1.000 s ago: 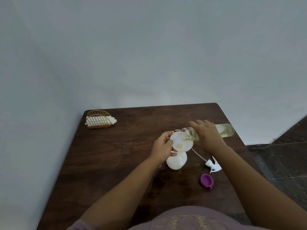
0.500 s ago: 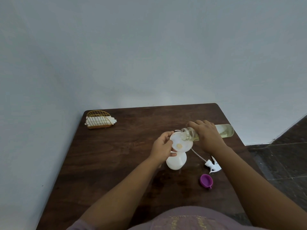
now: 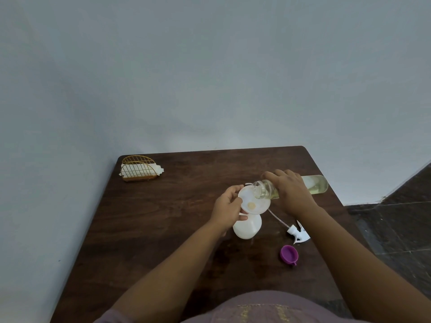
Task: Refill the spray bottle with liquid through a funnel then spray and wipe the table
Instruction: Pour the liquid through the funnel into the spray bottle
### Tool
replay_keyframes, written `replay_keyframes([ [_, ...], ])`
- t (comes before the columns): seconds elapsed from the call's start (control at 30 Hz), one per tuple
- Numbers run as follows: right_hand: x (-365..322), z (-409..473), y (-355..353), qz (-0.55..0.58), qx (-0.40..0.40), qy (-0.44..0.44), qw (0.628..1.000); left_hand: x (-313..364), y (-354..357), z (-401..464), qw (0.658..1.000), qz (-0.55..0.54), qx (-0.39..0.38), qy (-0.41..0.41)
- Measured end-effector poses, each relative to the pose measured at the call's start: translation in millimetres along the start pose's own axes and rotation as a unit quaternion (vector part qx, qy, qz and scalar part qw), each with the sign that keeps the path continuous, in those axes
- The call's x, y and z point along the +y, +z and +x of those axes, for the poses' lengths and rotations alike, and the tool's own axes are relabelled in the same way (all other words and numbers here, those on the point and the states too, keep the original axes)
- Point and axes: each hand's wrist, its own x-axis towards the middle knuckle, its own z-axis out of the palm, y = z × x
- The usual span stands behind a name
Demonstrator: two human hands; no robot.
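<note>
Both hands work at mid-table: the left hand (image 3: 227, 209) pinches the rim of the white funnel (image 3: 253, 202) seated in the spray bottle (image 3: 247, 227), while the right hand (image 3: 291, 191), fingers curled, tips the clear bottle (image 3: 314, 184) of yellowish liquid over it. Spray head (image 3: 299, 234) and purple cap (image 3: 289, 254) lie near right.

The right hand (image 3: 291, 192) tips a clear bottle (image 3: 314, 184) over the funnel (image 3: 254, 202) pinched by the left hand (image 3: 227, 209).
</note>
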Motion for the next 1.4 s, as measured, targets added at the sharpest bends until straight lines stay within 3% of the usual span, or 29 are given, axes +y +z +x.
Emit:
replay_keyframes([
  [1.4,-5.3,-2.0,-6.1,-0.002,-0.009,0.004,1.000,1.1,-0.4,-0.8,1.000,0.001,-0.005,0.004],
])
